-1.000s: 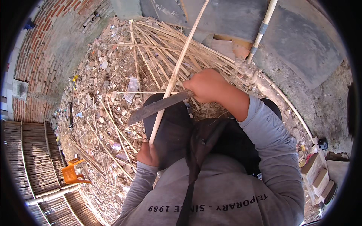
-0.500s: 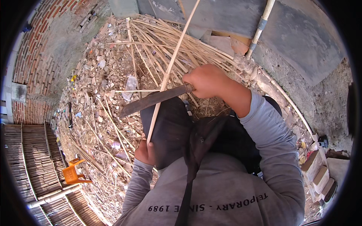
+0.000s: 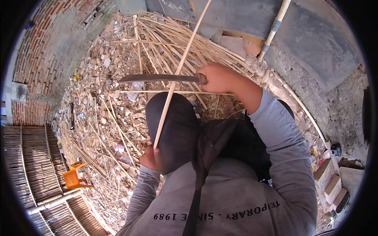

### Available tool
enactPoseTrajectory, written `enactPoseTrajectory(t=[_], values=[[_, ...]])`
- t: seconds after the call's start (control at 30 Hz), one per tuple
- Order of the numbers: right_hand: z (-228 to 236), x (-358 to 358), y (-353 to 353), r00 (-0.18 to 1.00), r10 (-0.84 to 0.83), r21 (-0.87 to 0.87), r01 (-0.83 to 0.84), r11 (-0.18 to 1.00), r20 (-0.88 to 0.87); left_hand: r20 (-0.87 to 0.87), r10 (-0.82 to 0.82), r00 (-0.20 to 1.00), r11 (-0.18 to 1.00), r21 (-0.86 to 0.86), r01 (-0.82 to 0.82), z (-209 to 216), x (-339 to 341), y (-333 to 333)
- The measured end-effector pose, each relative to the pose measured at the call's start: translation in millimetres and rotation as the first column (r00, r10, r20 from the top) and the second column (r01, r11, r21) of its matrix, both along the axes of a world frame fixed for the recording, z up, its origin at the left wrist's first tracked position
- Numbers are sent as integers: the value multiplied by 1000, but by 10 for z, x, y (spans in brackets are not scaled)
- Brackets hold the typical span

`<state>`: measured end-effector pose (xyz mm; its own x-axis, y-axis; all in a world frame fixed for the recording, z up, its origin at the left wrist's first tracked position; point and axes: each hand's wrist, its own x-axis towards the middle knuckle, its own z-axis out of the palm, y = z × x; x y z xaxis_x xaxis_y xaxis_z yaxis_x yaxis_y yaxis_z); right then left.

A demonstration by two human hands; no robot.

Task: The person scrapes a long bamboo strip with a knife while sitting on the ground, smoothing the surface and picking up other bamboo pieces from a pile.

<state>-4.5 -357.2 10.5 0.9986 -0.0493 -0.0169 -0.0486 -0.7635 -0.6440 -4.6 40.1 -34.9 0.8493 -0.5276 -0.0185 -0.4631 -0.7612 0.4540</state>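
My left hand (image 3: 151,158) is closed around the lower end of a long pale bamboo strip (image 3: 167,103), which leans over my left thigh and runs up past the top of the view. In my right hand (image 3: 214,77) is the handle of a machete (image 3: 157,78). Its dark blade points left and crosses the strip above my knee, with the narrow edge turned toward me. Whether blade and strip touch, I cannot tell. Beyond the blade lies a pile of similar bamboo strips (image 3: 212,49) on the ground.
Rubble and litter (image 3: 92,104) cover the ground, with loose strips at the left. An orange plastic chair (image 3: 74,177) lies near a bamboo-slat panel (image 3: 35,157). A pole (image 3: 274,29) leans at the far right, and bricks (image 3: 328,183) are stacked beside my right elbow.
The machete has moved up along the strip, away from me, and its blade has turned from a slant showing its flat side to nearly level. My left hand keeps its place.
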Motion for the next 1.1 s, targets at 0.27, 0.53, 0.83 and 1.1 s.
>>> enactPoseTrajectory(t=[0.27,0.53,0.83,1.1], values=[[137,-75,250,990,119,-291,-137,947,-77,-55,-64,996,998,-8,64,63,68,81],[84,-31,206,1000,13,-159,-15,987,-18,-91,-55,994,998,-26,52,108,90,74],[30,35,-98,984,-170,-16,169,985,-53,-80,-56,995,998,-27,54,77,82,51],[186,-53,194,986,71,-241,-106,965,-153,-31,-54,998,998,-15,54,53,63,91]])
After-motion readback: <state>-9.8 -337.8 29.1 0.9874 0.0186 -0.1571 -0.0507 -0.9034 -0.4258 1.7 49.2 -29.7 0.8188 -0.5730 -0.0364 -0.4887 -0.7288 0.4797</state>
